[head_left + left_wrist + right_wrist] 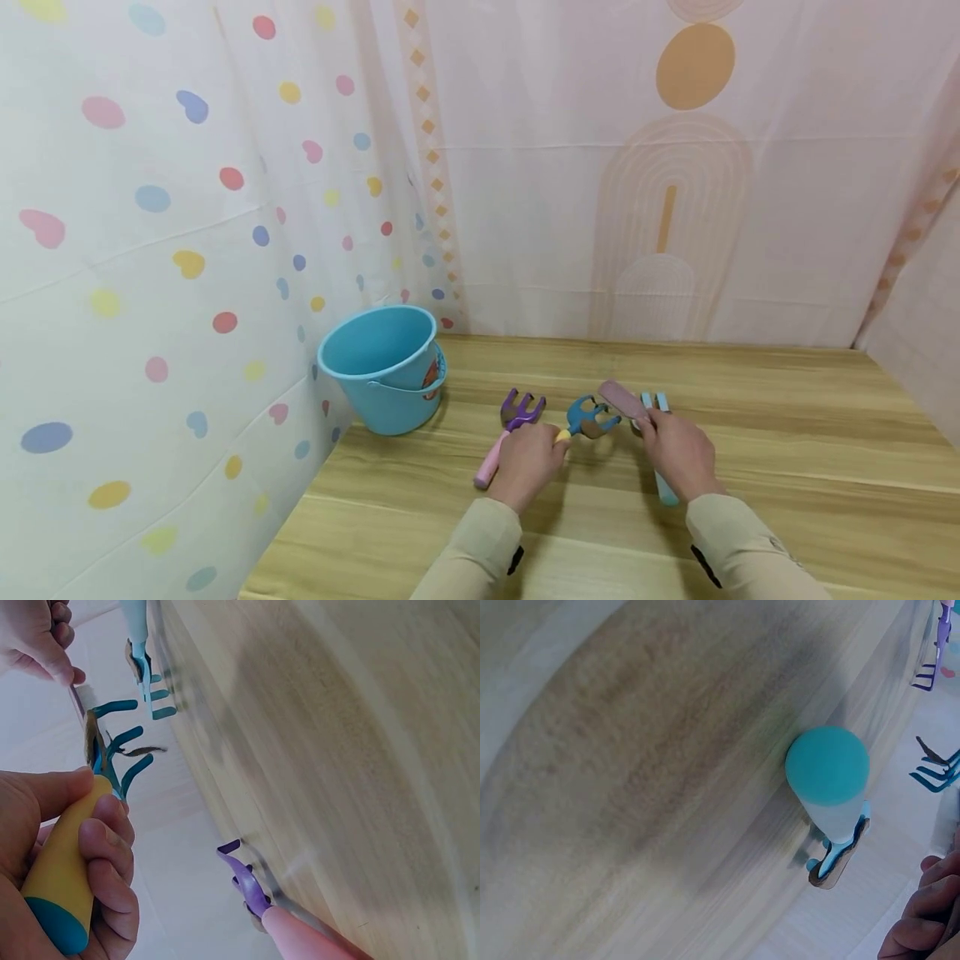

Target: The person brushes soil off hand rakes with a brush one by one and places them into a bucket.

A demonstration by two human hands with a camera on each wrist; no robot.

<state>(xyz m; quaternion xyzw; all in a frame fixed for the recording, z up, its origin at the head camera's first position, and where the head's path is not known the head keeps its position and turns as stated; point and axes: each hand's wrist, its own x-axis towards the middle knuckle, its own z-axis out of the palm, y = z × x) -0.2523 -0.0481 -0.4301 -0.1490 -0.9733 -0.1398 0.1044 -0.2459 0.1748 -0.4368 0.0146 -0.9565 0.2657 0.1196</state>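
We note the left hand [528, 458] with its grip closed round the handle of a yellow-handled blue toy fork [579, 417], lifted above the counter [810, 467], presumably held so to leave the tines exposed. The right hand [678, 454] pinches a flat mauve strip [624, 400], material unclear, near those tines; contact cannot be told. Beside the left hand, toward the counter's left edge, lies a pink-handled purple fork [492, 461]; below the right, a pale-blue fork [666, 490], both probably set aside within reach. The surface is pale wood-grain. A light-blue plastic bucket [397, 400] stands at the far-left corner, before a dotted curtain [150, 275]; an arch-printed curtain [525, 208] hangs behind the far edge.
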